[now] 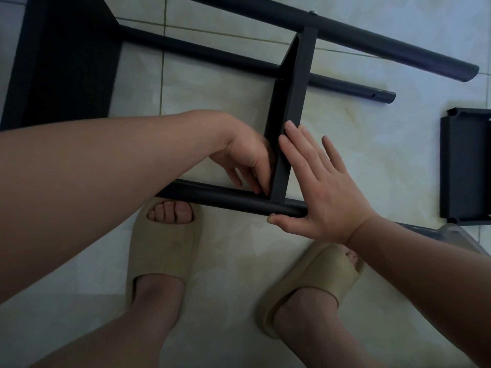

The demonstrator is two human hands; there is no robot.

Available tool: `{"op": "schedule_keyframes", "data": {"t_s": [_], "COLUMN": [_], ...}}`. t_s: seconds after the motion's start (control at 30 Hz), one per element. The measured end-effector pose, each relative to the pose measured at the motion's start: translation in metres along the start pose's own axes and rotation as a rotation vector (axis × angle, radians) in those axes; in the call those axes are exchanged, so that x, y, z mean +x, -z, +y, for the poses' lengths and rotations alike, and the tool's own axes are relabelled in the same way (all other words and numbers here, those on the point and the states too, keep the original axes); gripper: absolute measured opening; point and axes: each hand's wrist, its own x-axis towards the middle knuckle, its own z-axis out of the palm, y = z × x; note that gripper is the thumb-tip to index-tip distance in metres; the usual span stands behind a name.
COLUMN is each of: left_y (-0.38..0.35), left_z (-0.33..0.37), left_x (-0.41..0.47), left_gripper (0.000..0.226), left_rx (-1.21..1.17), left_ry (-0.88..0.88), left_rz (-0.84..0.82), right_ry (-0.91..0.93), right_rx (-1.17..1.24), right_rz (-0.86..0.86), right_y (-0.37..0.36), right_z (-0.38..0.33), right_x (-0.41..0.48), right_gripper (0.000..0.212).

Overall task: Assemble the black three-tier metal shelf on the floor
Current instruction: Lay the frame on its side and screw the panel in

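The black metal shelf frame lies on its side on the tiled floor. A middle shelf tray (295, 88) stands on edge between the black poles. The nearest pole (212, 195) runs across in front of my feet. My left hand (245, 158) reaches inside the frame, fingers curled at the corner where tray and near pole meet; what they pinch is hidden. My right hand (316, 187) lies flat with straight fingers against the tray's outer face, thumb under the pole's end. Another tray (66, 62) sits at the far left of the frame.
A loose black shelf tray (465, 168) lies on the floor at the right. Two more poles (372, 41) (345, 86) extend to the right beyond the middle tray. My feet in beige slippers (162, 251) (313, 285) stand just below the near pole. A clear plastic item (459, 235) is at the right.
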Motion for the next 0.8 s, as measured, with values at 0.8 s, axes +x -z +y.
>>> {"op": "schedule_keyframes", "data": {"t_s": [0.8], "left_y": [-0.0037], "left_z": [-0.0016], "left_x": [0.0049], "left_gripper": [0.010], "left_rx": [0.005], "left_ry": [0.026], "left_rz": [-0.002], "right_ry": [-0.003], "right_rx": [-0.004], "right_rz": [-0.006], "right_y": [0.0003], "right_z": [0.0001], "right_x": [0.0002], "right_gripper": [0.111]}}
